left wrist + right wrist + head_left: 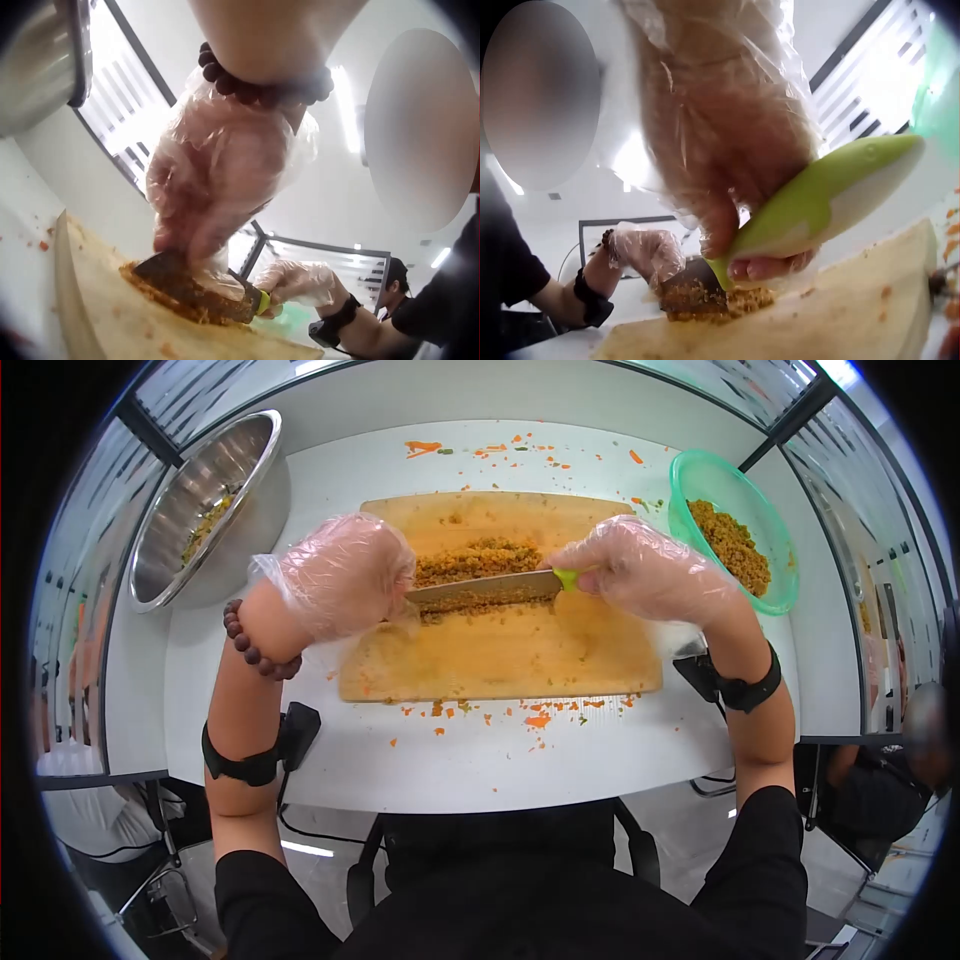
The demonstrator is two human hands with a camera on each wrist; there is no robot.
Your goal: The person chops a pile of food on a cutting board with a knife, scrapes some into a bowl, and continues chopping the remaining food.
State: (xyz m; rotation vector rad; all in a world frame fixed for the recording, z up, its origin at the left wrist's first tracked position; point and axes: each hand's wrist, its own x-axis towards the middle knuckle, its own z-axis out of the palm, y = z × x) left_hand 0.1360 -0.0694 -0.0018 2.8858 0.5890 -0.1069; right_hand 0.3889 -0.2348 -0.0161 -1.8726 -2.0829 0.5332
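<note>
My right hand [655, 568], in a clear plastic glove, grips the green-and-white handle [832, 199] of a kitchen knife [490, 591]. At the far end of the blade, my gloved left hand [345, 575] pinches the metal near the tip, thumb and fingers along its upper edge in the left wrist view. The blade lies crosswise over the wooden cutting board [500, 660], its edge down in finely chopped orange-brown food [488, 557]. Most of that food forms a mound on the far side of the blade. Bits of it cling to the blade [176, 279].
A steel bowl [265, 490] with some chopped food stands tilted at the left. To the right is a green plastic basin [683, 490] holding a heap of minced food [735, 550]. Orange and green scraps [538, 720] litter the white table [450, 760] before and behind the board.
</note>
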